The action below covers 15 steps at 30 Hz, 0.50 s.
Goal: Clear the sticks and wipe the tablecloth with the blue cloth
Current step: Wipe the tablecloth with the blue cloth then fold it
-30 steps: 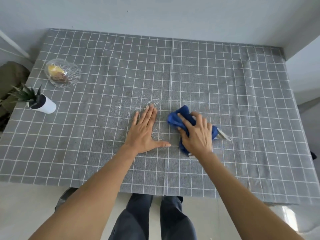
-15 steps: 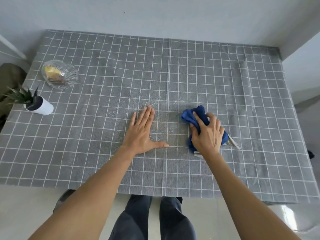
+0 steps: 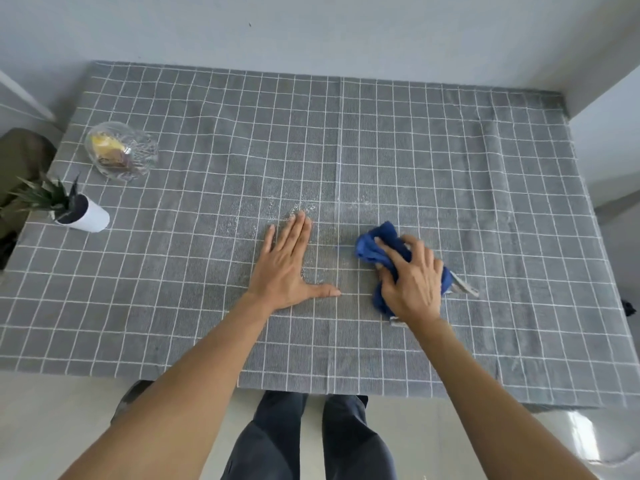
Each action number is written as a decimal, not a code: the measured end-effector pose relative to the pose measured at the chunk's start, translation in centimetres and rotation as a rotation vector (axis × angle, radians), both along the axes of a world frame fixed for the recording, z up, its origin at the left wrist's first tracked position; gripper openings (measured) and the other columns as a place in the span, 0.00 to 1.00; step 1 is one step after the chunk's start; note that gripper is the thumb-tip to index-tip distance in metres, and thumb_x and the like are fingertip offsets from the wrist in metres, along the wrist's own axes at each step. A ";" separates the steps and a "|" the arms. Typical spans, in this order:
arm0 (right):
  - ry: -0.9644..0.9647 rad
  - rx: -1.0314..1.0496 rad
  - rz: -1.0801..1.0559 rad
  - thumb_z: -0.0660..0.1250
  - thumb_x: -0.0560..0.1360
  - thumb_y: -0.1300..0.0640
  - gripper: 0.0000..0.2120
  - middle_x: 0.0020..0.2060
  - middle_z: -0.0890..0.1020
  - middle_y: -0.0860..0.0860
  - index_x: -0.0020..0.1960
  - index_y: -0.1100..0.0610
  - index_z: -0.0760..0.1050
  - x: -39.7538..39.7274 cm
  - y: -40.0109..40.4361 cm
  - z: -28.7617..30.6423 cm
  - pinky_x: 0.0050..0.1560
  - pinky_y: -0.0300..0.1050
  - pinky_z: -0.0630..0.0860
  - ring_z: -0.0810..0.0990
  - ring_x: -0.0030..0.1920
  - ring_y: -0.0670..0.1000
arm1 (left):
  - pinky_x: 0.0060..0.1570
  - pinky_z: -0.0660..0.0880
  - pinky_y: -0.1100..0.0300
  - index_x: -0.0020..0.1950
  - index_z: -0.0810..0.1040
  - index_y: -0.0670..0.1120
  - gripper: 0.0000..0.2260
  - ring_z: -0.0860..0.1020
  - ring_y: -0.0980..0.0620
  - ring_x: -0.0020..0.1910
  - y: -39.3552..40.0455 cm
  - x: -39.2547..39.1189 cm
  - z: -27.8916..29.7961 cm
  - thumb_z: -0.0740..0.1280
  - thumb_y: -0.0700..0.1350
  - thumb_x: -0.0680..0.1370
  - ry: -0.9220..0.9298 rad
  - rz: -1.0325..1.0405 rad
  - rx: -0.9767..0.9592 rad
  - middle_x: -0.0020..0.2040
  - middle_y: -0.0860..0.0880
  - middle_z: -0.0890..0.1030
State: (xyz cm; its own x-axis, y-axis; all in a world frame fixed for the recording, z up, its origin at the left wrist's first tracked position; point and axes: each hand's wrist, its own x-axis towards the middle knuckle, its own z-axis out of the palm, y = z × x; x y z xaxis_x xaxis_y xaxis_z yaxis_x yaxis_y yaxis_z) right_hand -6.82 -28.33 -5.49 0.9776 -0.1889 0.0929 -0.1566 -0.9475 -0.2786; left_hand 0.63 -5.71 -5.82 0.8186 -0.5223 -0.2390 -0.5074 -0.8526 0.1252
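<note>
**Blue cloth bunched on checked tablecloth**

The right hand (image 3: pixel 412 280) has its grip closed over the bunched blue cloth (image 3: pixel 379 240), pressing it onto the grey checked tablecloth (image 3: pixel 450 168) right of centre. The left hand (image 3: pixel 287 265) lies flat, fingers spread, holding nothing. White specks (image 3: pixel 298 209) dust the surface beyond it. A glass bowl (image 3: pixel 119 152) and potted plant (image 3: pixel 74 211) sit far left; pale walls enclose the surface.

A table covered by a grey tablecloth (image 3: pixel 398 161) with white grid lines holds everything. At its far left sits a clear glass bowl (image 3: pixel 121 152) with something yellow and brown inside. Near it, by the left edge, stands a small plant in a white pot (image 3: pixel 85 216). White crumbs (image 3: pixel 298 209) speckle the middle. A bunched blue cloth (image 3: pixel 381 244) lies there too — the right hand (image 3: pixel 412 282) presses it down, and the left hand (image 3: pixel 287 268) rests flat beside it.
</note>
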 end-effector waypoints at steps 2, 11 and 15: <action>-0.001 -0.005 -0.073 0.56 0.73 0.44 0.22 0.58 0.74 0.54 0.63 0.48 0.76 0.3 -1.0 0.1 0.48 0.54 0.69 0.73 0.51 0.59 | 0.74 0.41 0.43 0.76 0.34 0.41 0.60 0.34 0.48 0.76 0.1 0.0 -0.1 0.42 0.83 0.60 0.003 0.001 0.002 0.76 0.44 0.32; -0.019 0.010 0.207 0.59 0.71 0.46 0.21 0.60 0.73 0.52 0.62 0.45 0.76 -0.6 3.6 0.2 0.48 0.49 0.67 0.71 0.51 0.54 | 0.74 0.37 0.44 0.76 0.35 0.42 0.60 0.34 0.49 0.76 -0.1 -0.1 0.2 0.44 0.83 0.60 0.000 0.009 -0.002 0.76 0.45 0.33; -0.002 0.011 0.116 0.59 0.71 0.46 0.20 0.59 0.74 0.52 0.62 0.46 0.76 -0.2 2.3 -0.1 0.47 0.51 0.68 0.73 0.50 0.56 | 0.74 0.38 0.44 0.76 0.36 0.41 0.59 0.36 0.49 0.76 0.0 -0.2 0.1 0.44 0.82 0.60 -0.007 0.007 -0.002 0.77 0.45 0.34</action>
